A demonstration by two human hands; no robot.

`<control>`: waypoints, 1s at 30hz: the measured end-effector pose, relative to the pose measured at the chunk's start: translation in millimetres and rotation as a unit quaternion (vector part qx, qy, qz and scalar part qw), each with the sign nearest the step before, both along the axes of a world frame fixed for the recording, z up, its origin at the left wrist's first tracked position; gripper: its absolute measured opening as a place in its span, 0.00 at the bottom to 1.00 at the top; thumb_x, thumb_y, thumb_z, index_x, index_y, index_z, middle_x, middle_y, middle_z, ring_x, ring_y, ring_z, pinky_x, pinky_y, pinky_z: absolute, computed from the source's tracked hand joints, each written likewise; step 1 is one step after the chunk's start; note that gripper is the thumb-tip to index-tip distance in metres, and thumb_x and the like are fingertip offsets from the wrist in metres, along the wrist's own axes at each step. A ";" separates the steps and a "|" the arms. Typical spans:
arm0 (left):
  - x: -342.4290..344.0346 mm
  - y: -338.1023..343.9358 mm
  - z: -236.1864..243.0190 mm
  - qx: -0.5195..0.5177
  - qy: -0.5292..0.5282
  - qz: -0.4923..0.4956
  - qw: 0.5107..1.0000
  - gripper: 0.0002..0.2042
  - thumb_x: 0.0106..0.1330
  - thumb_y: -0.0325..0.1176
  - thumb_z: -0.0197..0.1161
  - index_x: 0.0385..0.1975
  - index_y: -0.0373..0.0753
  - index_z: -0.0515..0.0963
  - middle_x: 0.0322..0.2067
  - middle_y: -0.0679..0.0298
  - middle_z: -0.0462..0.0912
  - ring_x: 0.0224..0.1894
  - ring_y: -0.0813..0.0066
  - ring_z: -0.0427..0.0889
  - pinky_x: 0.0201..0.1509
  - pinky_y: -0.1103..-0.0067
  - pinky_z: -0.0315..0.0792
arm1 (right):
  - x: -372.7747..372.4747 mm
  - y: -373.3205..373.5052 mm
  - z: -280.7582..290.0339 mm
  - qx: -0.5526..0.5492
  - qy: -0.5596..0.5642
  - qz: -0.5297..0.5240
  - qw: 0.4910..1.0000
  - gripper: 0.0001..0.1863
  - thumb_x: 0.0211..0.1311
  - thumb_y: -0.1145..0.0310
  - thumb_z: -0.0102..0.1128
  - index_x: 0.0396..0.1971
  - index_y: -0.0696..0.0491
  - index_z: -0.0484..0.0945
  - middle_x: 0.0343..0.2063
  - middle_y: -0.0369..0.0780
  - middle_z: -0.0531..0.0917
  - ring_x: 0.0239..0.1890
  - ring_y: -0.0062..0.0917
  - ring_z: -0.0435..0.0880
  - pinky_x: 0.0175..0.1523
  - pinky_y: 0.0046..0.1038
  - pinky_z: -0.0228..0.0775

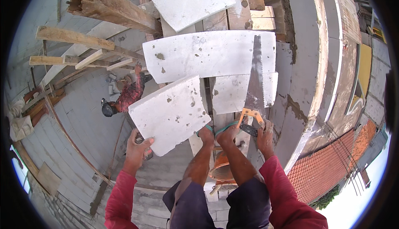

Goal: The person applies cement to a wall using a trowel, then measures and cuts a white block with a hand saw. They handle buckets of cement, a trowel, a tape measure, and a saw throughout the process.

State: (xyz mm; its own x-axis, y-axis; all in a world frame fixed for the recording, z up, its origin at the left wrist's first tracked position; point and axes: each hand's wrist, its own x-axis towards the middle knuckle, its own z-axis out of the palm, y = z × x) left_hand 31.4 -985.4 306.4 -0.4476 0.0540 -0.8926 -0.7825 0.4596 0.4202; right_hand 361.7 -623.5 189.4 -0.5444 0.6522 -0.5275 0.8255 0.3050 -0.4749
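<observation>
- Gripping a white block (168, 114) by its lower left corner with the left hand (136, 152), with the thumb over the upper face and the other fingers clamped along the edge, partly hidden.
- Holding that block left of the middle, aslant, just in front of a long white slab (208, 56); impossible to tell whether touching it.
- Grasping a saw (255, 79) by its orange handle (252, 113) with the right hand (265, 139), with fingers closed on the near end.
- Pointing the saw's blade away from the body, over a smaller white piece (230, 94) and the long white slab.
- Showing another white slab (193, 2) beyond, lying slanted on wooden planks (241, 2).
- Wearing green sandals (227, 126), with an orange bucket (222, 171) visible between the legs.
- Showing a co-worker (129, 100) in a red checked shirt lower down at left, near timber beams (75, 37).
- Showing a red tiled roof (324, 168) at right.
</observation>
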 end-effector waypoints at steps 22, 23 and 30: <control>-257.3 288.5 -213.5 -0.013 0.140 -0.053 0.989 0.27 0.68 0.44 0.69 0.60 0.33 0.75 0.51 0.58 0.84 0.54 0.73 0.84 0.48 0.76 0.79 | -10.3 192.4 -145.5 0.011 0.115 -0.082 0.990 0.17 0.74 0.69 0.50 0.58 0.55 0.75 0.67 0.50 0.69 0.70 0.45 0.67 0.73 0.39 0.59; -260.0 281.4 -215.7 -0.035 0.154 -0.057 0.986 0.25 0.69 0.44 0.67 0.60 0.34 0.75 0.50 0.58 0.84 0.54 0.73 0.84 0.46 0.77 0.79 | -14.9 195.1 -153.7 -0.007 0.119 -0.085 0.989 0.17 0.73 0.69 0.50 0.58 0.55 0.75 0.68 0.50 0.68 0.71 0.45 0.66 0.74 0.39 0.59; -67.7 281.7 -178.0 0.031 0.159 0.033 0.986 0.16 0.73 0.33 0.59 0.57 0.34 0.79 0.43 0.61 0.85 0.29 0.83 0.79 0.30 0.84 0.74 | 12.7 218.1 -193.1 -0.065 0.093 -0.094 0.989 0.19 0.72 0.69 0.51 0.59 0.55 0.75 0.68 0.49 0.69 0.71 0.44 0.67 0.73 0.38 0.60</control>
